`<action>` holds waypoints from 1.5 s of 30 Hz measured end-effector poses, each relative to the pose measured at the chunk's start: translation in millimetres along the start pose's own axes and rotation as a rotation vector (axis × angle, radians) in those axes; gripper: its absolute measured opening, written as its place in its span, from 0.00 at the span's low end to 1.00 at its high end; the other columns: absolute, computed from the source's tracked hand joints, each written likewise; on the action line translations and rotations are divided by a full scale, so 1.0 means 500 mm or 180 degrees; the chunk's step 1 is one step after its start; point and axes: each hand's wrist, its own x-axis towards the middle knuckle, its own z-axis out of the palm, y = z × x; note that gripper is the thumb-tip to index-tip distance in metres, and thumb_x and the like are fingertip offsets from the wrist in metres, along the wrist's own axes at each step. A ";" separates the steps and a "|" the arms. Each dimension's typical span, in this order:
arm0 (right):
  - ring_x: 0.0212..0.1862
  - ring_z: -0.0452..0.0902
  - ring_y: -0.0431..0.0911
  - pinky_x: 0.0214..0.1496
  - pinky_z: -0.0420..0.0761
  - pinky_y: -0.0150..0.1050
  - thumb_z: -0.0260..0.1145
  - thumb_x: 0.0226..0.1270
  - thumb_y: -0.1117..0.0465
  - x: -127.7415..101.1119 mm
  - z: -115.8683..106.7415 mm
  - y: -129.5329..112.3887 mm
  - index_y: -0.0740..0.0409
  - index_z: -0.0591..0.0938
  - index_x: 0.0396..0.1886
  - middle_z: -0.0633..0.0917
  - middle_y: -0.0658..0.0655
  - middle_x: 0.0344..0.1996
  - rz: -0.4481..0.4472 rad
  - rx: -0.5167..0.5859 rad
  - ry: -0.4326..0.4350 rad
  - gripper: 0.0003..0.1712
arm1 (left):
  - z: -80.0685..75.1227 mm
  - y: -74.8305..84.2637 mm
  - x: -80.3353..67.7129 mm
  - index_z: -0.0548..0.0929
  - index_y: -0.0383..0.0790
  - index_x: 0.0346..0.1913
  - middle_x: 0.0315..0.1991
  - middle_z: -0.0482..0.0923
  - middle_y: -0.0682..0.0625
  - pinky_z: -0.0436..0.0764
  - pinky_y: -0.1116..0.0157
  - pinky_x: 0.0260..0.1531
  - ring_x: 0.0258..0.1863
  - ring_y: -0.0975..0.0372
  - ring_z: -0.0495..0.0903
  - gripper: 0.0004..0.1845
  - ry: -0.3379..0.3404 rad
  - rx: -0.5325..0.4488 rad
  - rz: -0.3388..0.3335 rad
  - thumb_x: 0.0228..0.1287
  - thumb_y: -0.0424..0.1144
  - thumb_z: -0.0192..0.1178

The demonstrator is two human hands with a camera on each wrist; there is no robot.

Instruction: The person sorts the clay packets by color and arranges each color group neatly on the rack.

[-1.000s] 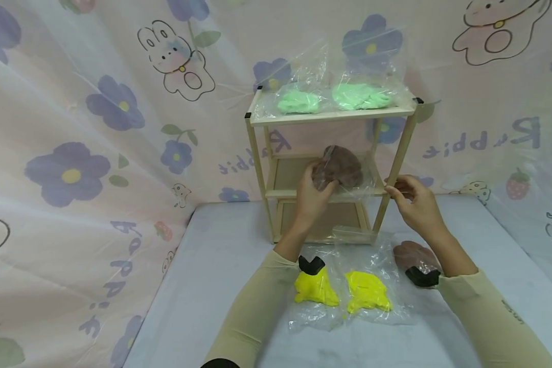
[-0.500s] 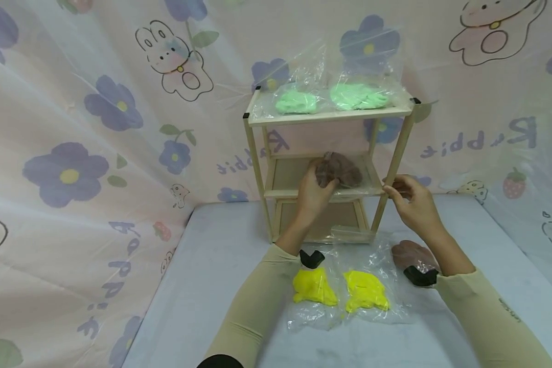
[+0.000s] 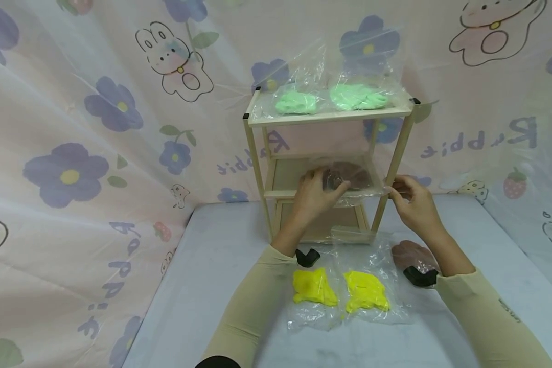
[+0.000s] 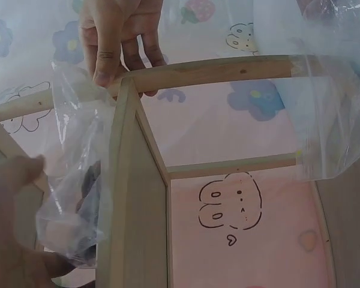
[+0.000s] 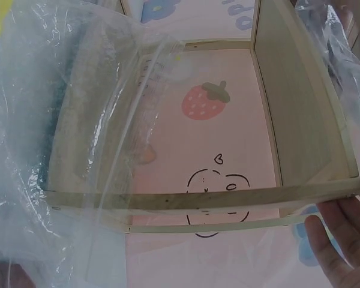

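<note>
A clear plastic bag with a brown soft item (image 3: 349, 176) lies on the middle level of a small wooden rack (image 3: 331, 116). My left hand (image 3: 314, 193) grips the bag's left part, thumb and fingers curled round it; the bag (image 4: 84, 198) shows beside the thumb in the left wrist view. My right hand (image 3: 407, 197) pinches the bag's right edge by the rack's front right post (image 3: 392, 168). In the left wrist view the right hand's fingers (image 4: 117, 42) curl over the wooden rail (image 4: 216, 71). The right hand's fingertips (image 5: 342, 240) show below the rail (image 5: 228, 197).
Two clear bags with green items (image 3: 299, 102) (image 3: 359, 96) lie on the rack's top. On the grey table (image 3: 202, 286), two bags with yellow items (image 3: 315, 287) (image 3: 365, 291) lie between my forearms, and another brown bag (image 3: 407, 253) lies under my right wrist. Flowered curtains surround the table.
The brown bag has dropped from a raised, tilted pose to lie flatter and further right on the middle level. My left hand followed it; the right hand barely moved.
</note>
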 end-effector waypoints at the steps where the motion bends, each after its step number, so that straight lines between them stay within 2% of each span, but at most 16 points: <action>1: 0.44 0.77 0.23 0.54 0.73 0.12 0.64 0.81 0.71 0.000 0.000 0.000 0.74 0.79 0.64 0.86 0.70 0.49 0.0015 -0.0001 -0.0003 0.18 | -0.001 0.001 -0.002 0.71 0.47 0.80 0.79 0.67 0.39 0.71 0.46 0.78 0.78 0.43 0.65 0.39 -0.0043 0.0039 -0.0034 0.77 0.65 0.59; 3: 0.44 0.77 0.23 0.54 0.73 0.12 0.64 0.81 0.71 -0.001 0.001 0.000 0.74 0.79 0.65 0.86 0.70 0.50 0.0031 -0.0007 -0.0002 0.18 | -0.003 0.001 -0.006 0.70 0.48 0.81 0.80 0.64 0.38 0.69 0.45 0.78 0.79 0.42 0.63 0.37 -0.0093 0.0064 -0.0077 0.79 0.64 0.55; 5: 0.44 0.77 0.22 0.54 0.73 0.12 0.63 0.81 0.70 -0.001 0.000 -0.001 0.74 0.79 0.65 0.86 0.70 0.50 0.0027 -0.0009 -0.0003 0.18 | -0.002 0.000 -0.010 0.72 0.47 0.80 0.79 0.63 0.38 0.70 0.44 0.77 0.78 0.42 0.63 0.34 -0.0035 0.0100 -0.0091 0.80 0.61 0.55; 9: 0.44 0.77 0.22 0.54 0.73 0.12 0.64 0.82 0.69 -0.003 -0.001 -0.006 0.74 0.79 0.65 0.86 0.70 0.49 -0.0010 -0.0017 -0.0016 0.18 | 0.009 -0.008 -0.016 0.75 0.45 0.76 0.74 0.68 0.36 0.75 0.49 0.73 0.73 0.43 0.70 0.31 0.0347 0.0315 0.0068 0.78 0.54 0.65; 12: 0.44 0.77 0.22 0.54 0.73 0.12 0.64 0.81 0.69 -0.004 -0.002 -0.008 0.73 0.79 0.64 0.86 0.70 0.48 -0.0024 -0.0015 -0.0019 0.18 | 0.019 -0.014 -0.020 0.77 0.45 0.71 0.69 0.74 0.39 0.78 0.53 0.71 0.69 0.47 0.75 0.30 0.0656 0.0566 0.0233 0.74 0.53 0.71; 15: 0.44 0.77 0.22 0.53 0.73 0.12 0.64 0.81 0.69 -0.004 -0.002 -0.009 0.73 0.80 0.64 0.86 0.69 0.48 -0.0020 -0.0016 -0.0002 0.17 | 0.025 -0.017 -0.023 0.79 0.44 0.67 0.64 0.80 0.44 0.79 0.57 0.69 0.65 0.50 0.79 0.28 0.0805 0.0770 0.0349 0.73 0.53 0.71; 22: 0.43 0.77 0.23 0.54 0.74 0.12 0.65 0.81 0.68 -0.004 -0.002 -0.012 0.73 0.80 0.63 0.86 0.69 0.48 -0.0052 -0.0010 0.0020 0.17 | 0.022 -0.010 -0.016 0.84 0.42 0.65 0.62 0.84 0.46 0.80 0.59 0.69 0.62 0.54 0.83 0.25 0.0685 0.0805 0.0296 0.74 0.52 0.70; 29: 0.44 0.78 0.27 0.55 0.76 0.14 0.67 0.81 0.65 -0.004 0.000 -0.013 0.69 0.82 0.61 0.86 0.65 0.47 -0.0049 -0.0026 -0.0007 0.16 | 0.015 -0.006 0.010 0.85 0.39 0.64 0.58 0.86 0.43 0.88 0.58 0.57 0.56 0.53 0.86 0.23 0.0622 0.0684 0.0266 0.72 0.45 0.74; 36: 0.44 0.78 0.27 0.54 0.76 0.14 0.65 0.83 0.62 -0.005 0.002 -0.013 0.69 0.82 0.62 0.85 0.63 0.46 -0.0075 -0.0060 -0.0005 0.17 | 0.017 -0.015 0.024 0.84 0.38 0.62 0.56 0.84 0.43 0.89 0.60 0.50 0.53 0.54 0.86 0.21 0.0633 0.0453 0.0265 0.71 0.41 0.74; 40: 0.44 0.78 0.26 0.54 0.76 0.14 0.65 0.83 0.62 -0.006 0.002 -0.016 0.69 0.82 0.62 0.85 0.64 0.46 -0.0078 -0.0070 0.0004 0.17 | 0.018 -0.018 0.022 0.85 0.37 0.62 0.54 0.85 0.44 0.89 0.62 0.49 0.50 0.55 0.87 0.21 0.0613 0.0429 0.0274 0.72 0.42 0.73; 45: 0.44 0.78 0.27 0.53 0.76 0.14 0.65 0.83 0.63 -0.006 0.001 -0.020 0.69 0.82 0.62 0.85 0.63 0.46 -0.0092 -0.0070 0.0012 0.17 | 0.017 -0.019 0.020 0.84 0.37 0.64 0.59 0.85 0.43 0.89 0.61 0.53 0.55 0.54 0.87 0.23 0.0566 0.0382 0.0222 0.73 0.44 0.73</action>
